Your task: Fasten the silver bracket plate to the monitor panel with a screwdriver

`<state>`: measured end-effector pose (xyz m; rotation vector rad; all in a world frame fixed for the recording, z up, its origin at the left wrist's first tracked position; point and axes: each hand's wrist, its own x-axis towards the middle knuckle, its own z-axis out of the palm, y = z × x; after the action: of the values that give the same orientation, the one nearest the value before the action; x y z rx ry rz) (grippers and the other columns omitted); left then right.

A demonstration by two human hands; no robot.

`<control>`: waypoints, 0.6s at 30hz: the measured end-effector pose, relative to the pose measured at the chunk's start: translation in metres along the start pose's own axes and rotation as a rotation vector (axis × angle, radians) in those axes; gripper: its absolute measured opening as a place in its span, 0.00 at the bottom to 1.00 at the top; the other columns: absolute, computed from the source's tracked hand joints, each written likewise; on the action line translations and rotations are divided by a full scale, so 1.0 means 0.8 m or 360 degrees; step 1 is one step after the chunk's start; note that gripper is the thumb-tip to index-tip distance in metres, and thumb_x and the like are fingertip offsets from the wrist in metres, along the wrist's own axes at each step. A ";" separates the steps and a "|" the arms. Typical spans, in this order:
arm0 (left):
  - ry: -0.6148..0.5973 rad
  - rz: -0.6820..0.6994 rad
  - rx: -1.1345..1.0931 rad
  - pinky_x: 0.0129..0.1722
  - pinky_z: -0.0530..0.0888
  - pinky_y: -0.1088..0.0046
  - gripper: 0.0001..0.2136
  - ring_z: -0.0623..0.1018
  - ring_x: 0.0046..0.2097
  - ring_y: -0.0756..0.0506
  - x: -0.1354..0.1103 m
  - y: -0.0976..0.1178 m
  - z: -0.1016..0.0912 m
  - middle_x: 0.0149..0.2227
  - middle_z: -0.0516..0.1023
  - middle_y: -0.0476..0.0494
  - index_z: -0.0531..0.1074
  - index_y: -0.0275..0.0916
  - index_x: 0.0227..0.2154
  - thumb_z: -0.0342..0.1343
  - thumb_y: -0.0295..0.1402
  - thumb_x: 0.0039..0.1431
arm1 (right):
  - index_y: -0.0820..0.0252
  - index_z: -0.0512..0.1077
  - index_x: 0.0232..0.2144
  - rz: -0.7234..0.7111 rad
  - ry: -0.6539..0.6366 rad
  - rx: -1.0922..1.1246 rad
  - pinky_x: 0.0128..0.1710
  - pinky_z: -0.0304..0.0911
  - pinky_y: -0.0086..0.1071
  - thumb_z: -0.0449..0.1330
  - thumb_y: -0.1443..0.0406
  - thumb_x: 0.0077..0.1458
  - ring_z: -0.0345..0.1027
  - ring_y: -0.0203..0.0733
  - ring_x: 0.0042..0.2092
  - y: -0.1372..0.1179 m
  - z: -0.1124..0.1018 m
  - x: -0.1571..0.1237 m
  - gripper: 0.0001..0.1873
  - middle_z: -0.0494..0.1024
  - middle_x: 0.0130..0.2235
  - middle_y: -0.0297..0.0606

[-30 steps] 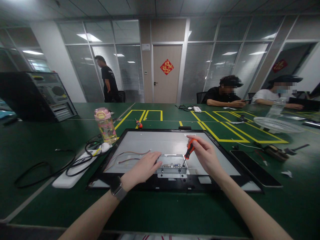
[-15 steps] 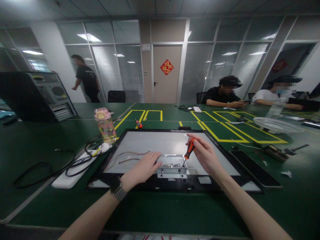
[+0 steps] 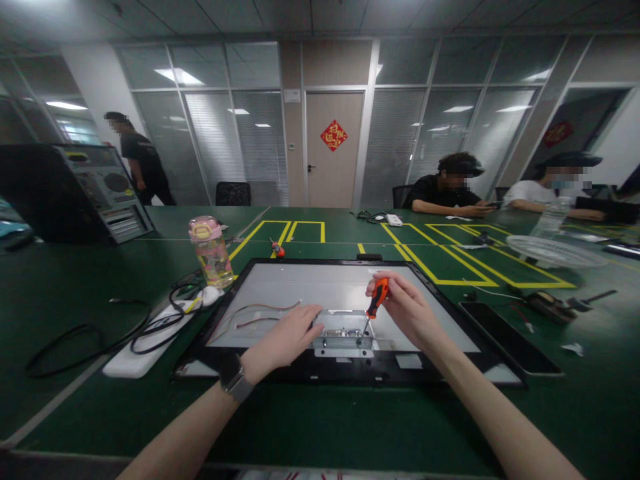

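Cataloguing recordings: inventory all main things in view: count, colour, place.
Display panel: 1, grey, centre
Metal bracket: 1, silver, on panel
Table: 1, green, under panel
Screwdriver: 1, orange-black, at bracket
Small tool: 1, red, beyond panel
Lidded bottle: 1, pink-topped, left
Long power strip: 1, white, left
Computer case: 1, black, far left
Flat slab: 1, black, right
Dish-like piece: 1, clear, far right
Other people: 3, black or white tops, background
Left hand: 1, by bracket
Right hand: 1, on screwdriver

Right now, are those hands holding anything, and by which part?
The right hand holds an orange-and-black screwdriver by its handle. The left hand is at a silver metal bracket; I can't tell if it grips.
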<state>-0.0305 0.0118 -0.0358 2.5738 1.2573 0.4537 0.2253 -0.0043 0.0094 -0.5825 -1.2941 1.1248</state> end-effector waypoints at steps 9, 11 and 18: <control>0.0010 0.0019 0.0001 0.65 0.56 0.60 0.20 0.66 0.62 0.42 -0.002 0.004 -0.002 0.61 0.66 0.39 0.61 0.39 0.59 0.42 0.41 0.70 | 0.51 0.77 0.32 -0.0056 0.0006 -0.0107 0.45 0.67 0.40 0.66 0.53 0.51 0.70 0.41 0.38 0.006 -0.006 0.000 0.11 0.73 0.35 0.34; 0.0006 0.0006 0.0001 0.65 0.56 0.60 0.19 0.66 0.62 0.42 -0.002 0.006 -0.004 0.61 0.66 0.39 0.61 0.39 0.59 0.43 0.41 0.70 | 0.50 0.76 0.37 -0.0022 -0.0023 -0.0056 0.44 0.67 0.39 0.65 0.53 0.53 0.70 0.41 0.38 0.004 -0.005 0.000 0.12 0.75 0.34 0.35; -0.0039 -0.0073 -0.0029 0.64 0.57 0.60 0.20 0.66 0.62 0.41 -0.001 0.009 -0.011 0.61 0.66 0.37 0.62 0.37 0.59 0.45 0.40 0.69 | 0.52 0.75 0.33 -0.0042 0.0011 0.0006 0.44 0.67 0.39 0.63 0.54 0.54 0.70 0.42 0.38 0.005 -0.003 0.002 0.10 0.75 0.36 0.36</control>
<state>-0.0295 0.0073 -0.0255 2.5221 1.2955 0.4213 0.2264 -0.0011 0.0062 -0.5647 -1.2900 1.1027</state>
